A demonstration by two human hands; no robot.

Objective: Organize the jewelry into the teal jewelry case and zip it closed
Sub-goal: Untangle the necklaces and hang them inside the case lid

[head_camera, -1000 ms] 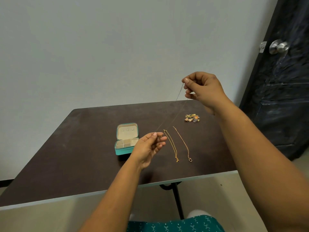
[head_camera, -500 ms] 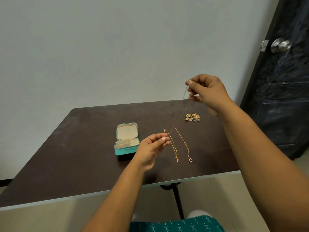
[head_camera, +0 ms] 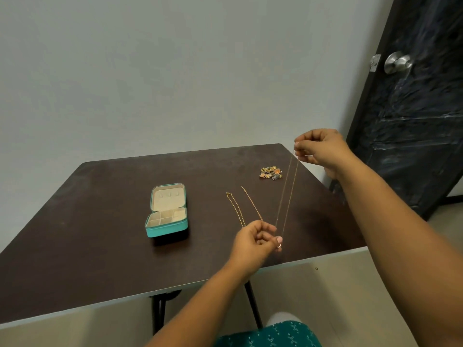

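A thin gold chain [head_camera: 288,194] is stretched taut in the air between my hands. My right hand [head_camera: 319,149] pinches its upper end above the table's far right corner. My left hand [head_camera: 255,240] pinches its lower end near the table's front edge. The teal jewelry case [head_camera: 166,227] lies open on the dark table [head_camera: 87,234], its cream compartments showing nothing inside. Two more gold chains [head_camera: 235,209] [head_camera: 251,202] lie side by side between the case and my left hand, their near ends hidden by it. A cluster of colourful small jewelry [head_camera: 271,172] sits at the back right.
A dark door with a round metal knob [head_camera: 398,62] stands at the right, close to the table's corner. A pale wall [head_camera: 175,71] runs behind the table. Folding table legs [head_camera: 253,306] and my teal patterned clothing [head_camera: 270,334] show below the front edge.
My right hand has dropped lower and moved right. My left hand has shifted right and toward the front edge, so the chain now hangs steeper between them.
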